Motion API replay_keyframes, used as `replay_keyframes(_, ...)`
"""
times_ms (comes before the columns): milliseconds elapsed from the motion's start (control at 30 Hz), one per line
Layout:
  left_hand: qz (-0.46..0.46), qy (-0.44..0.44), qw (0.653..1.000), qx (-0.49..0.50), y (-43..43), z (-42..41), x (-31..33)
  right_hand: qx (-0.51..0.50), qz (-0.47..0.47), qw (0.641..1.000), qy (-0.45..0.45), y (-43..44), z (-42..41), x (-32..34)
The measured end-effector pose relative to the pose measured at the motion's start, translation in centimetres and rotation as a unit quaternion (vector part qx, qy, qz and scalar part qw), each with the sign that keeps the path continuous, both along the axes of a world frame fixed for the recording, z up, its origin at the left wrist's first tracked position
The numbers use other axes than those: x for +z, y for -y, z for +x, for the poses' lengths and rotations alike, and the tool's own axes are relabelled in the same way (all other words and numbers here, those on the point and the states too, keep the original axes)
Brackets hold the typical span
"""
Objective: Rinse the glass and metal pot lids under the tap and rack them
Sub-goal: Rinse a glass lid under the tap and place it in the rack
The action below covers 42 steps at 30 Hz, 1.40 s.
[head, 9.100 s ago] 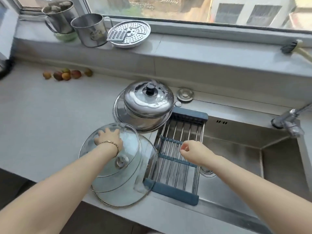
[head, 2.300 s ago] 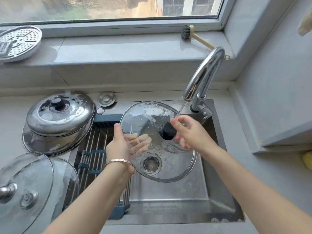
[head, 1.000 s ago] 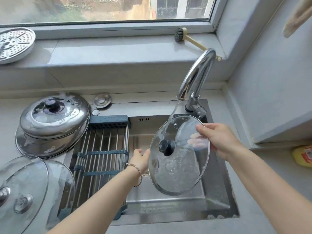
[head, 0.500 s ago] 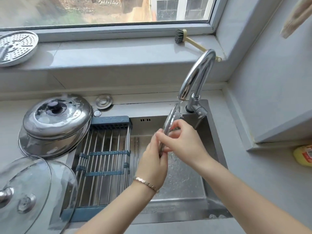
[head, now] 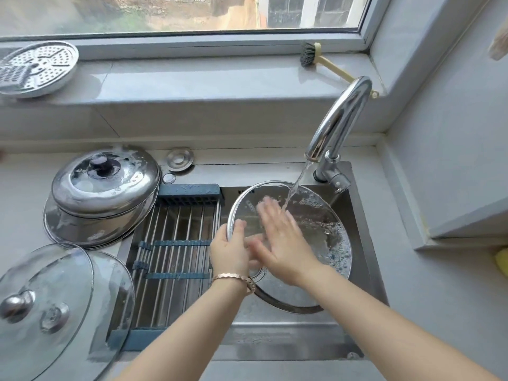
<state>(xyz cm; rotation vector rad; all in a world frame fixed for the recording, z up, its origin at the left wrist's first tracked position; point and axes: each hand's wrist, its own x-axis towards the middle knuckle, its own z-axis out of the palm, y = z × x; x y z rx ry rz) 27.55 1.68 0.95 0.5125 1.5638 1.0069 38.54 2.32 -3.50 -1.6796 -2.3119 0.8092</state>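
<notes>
A glass pot lid (head: pixel 324 237) with a metal rim is held over the sink, its underside facing me, with suds and water on it. Water runs from the chrome tap (head: pixel 338 125) onto its upper part. My left hand (head: pixel 231 251) grips the lid's left rim, thumb over the edge. My right hand (head: pixel 280 240) lies flat with straight fingers against the glass, blurred. The roll-up drying rack (head: pixel 176 257) spans the sink's left half with nothing on it. Two stacked metal lids (head: pixel 104 193) and stacked glass lids (head: pixel 46 306) sit on the counter at left.
The steel sink (head: pixel 365 232) has the tap base at its back right corner. A perforated steamer plate (head: pixel 38 67) and a dish brush (head: pixel 324 61) lie on the window sill. A small metal drain cover (head: pixel 180 159) rests behind the rack. A wall stands close on the right.
The lid has turned from edge-on to underside facing me. My left hand took the left rim, and my right hand let go and now lies flat on the glass.
</notes>
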Motion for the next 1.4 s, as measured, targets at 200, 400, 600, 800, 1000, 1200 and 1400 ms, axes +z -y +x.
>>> replay_keyframes(200,0.017,0.038,0.999,-0.028,0.0,-1.6,1.2,0.116,0.061,0.985,0.116,0.1,3.9,0.6)
replay_keyframes(400,0.038,0.002,0.999,-0.032,0.0,-0.2,1.5,0.103,0.063,0.992,0.044,-0.4,0.6,2.1)
replay_keyframes(600,0.029,0.020,0.998,-0.051,0.2,-2.3,1.4,0.129,0.073,0.983,0.105,-0.3,4.6,0.6)
replay_keyframes(800,0.019,0.043,0.998,-0.040,0.4,-1.3,1.3,0.197,0.101,0.973,0.058,0.4,0.8,1.7)
replay_keyframes(1000,-0.007,0.053,0.996,-0.076,0.5,-1.9,1.3,0.180,0.120,0.974,0.071,-1.1,2.8,1.0)
replay_keyframes(1200,0.011,0.027,0.998,-0.049,-0.4,-2.0,2.3,-0.072,0.069,0.995,0.019,-2.5,3.7,0.5)
replay_keyframes(1400,0.061,-0.123,0.989,-0.048,-2.0,-2.3,2.6,-0.176,-0.127,0.976,0.001,0.2,2.4,-0.8)
